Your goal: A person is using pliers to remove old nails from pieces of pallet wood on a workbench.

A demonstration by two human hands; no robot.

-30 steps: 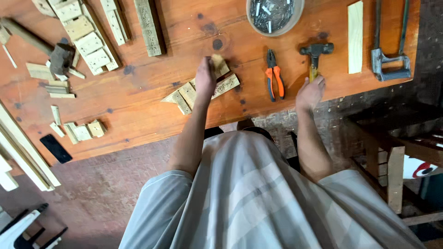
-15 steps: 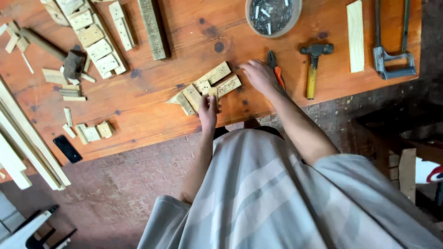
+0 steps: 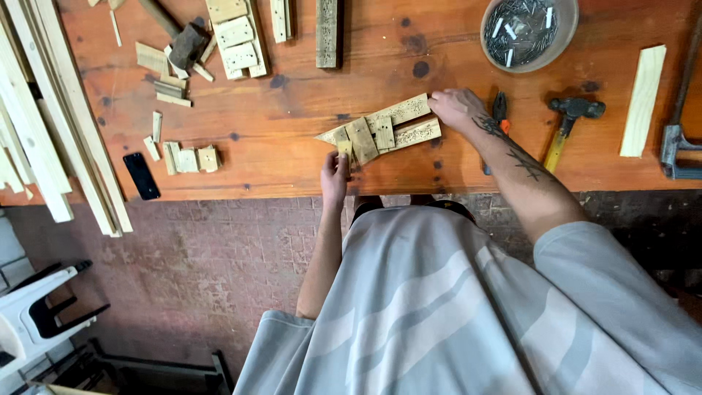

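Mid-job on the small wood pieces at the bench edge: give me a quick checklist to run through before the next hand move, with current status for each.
1. Left hand on the small wood block at the near end of the cluster: ok, fingers touch it.
2. Right hand on the far end of the wood strips: ok, resting there.
3. Strips lying flat on the workbench: ok.
4. Firm grip on either piece: cannot tell.
5. Pliers clear of the right hand: not ok, right beside the wrist.
6. Hammer and bowl of nails within reach: ok, lying to the right.
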